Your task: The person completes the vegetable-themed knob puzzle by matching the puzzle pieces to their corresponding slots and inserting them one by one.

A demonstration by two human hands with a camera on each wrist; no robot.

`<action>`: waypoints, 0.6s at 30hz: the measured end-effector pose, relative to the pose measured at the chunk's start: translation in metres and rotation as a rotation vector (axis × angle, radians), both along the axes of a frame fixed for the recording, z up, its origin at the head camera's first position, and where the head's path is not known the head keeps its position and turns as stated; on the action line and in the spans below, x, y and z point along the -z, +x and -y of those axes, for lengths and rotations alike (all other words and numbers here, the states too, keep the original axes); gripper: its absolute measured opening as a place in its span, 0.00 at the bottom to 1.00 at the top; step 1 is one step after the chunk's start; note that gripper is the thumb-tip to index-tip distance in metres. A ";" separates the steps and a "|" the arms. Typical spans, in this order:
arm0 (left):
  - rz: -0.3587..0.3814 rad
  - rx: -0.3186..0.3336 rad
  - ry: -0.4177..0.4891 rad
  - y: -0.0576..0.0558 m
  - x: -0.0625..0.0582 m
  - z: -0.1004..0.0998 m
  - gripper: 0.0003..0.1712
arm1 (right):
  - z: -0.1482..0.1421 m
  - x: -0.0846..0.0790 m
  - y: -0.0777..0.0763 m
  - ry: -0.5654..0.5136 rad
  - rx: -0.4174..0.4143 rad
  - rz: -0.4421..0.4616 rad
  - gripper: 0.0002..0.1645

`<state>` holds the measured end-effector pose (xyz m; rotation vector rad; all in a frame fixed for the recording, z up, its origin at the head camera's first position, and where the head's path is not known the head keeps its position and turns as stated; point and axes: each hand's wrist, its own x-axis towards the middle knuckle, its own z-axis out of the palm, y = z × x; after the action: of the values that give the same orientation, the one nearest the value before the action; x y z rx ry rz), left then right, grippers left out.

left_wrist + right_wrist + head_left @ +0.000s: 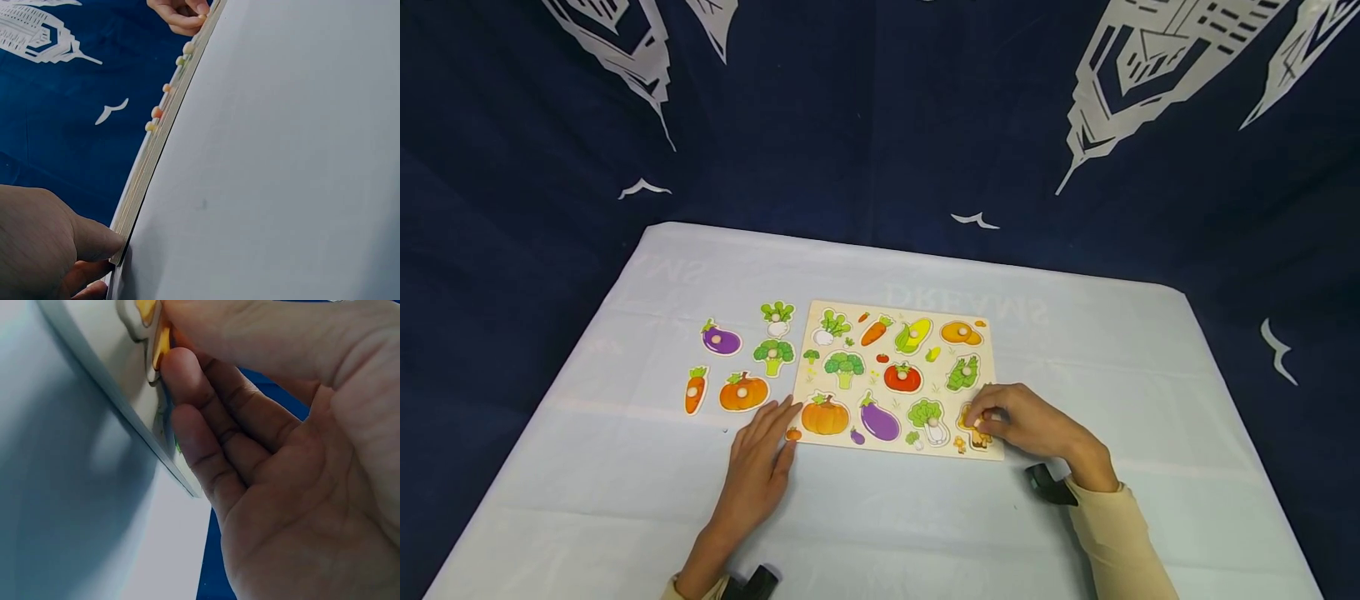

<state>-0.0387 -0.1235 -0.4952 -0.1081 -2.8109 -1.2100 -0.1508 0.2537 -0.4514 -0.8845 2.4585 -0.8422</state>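
Right fingers [199, 439] pinch orange piece [980, 439]; board [871, 373] stretches left-to-right.

Dark blue fabric [872, 125] flanks the pale surface [880, 525] on both sides and, beyond its far edge, bears tower prints [1152, 65] and bird prints [975, 220]; another bird print [1277, 346] shows right of the surface. Faint lettering [925, 296] marks the surface's far part.

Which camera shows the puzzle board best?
The head view: the puzzle board lies face-up with nearly all its pictures visible. The left wrist view catches it edge-on; the right wrist view shows only part.
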 end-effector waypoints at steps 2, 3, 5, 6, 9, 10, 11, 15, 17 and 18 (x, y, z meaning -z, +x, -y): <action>-0.008 -0.001 -0.002 0.000 0.001 0.000 0.32 | 0.000 0.001 0.000 0.000 0.000 -0.009 0.13; -0.012 -0.001 -0.003 0.000 0.001 0.000 0.32 | 0.000 0.002 0.000 -0.002 0.001 -0.012 0.13; -0.019 -0.001 -0.005 0.001 0.001 0.000 0.32 | 0.000 0.003 0.000 -0.013 -0.004 -0.016 0.13; -0.021 -0.002 -0.006 0.001 0.002 -0.001 0.32 | -0.001 0.003 0.000 -0.018 -0.004 -0.017 0.13; -0.027 -0.004 -0.004 0.000 0.002 -0.001 0.32 | -0.001 0.003 -0.001 -0.033 -0.008 -0.026 0.13; -0.028 -0.004 -0.003 0.000 0.002 -0.001 0.32 | -0.001 0.003 -0.001 -0.031 -0.005 -0.027 0.13; -0.029 -0.004 -0.003 0.000 0.001 -0.001 0.32 | -0.001 0.003 -0.001 -0.027 0.000 -0.029 0.13; -0.031 -0.004 -0.005 0.000 0.001 -0.001 0.31 | -0.002 0.002 -0.001 -0.003 0.016 -0.028 0.15; -0.029 -0.004 -0.008 0.001 0.000 -0.001 0.31 | -0.002 0.001 0.000 0.010 0.021 -0.029 0.15; -0.027 -0.004 -0.008 0.001 0.000 -0.001 0.31 | -0.002 0.001 0.000 0.011 0.023 -0.033 0.15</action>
<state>-0.0378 -0.1226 -0.4955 -0.1186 -2.7914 -1.1879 -0.1504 0.2553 -0.4520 -0.8741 2.5039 -0.8273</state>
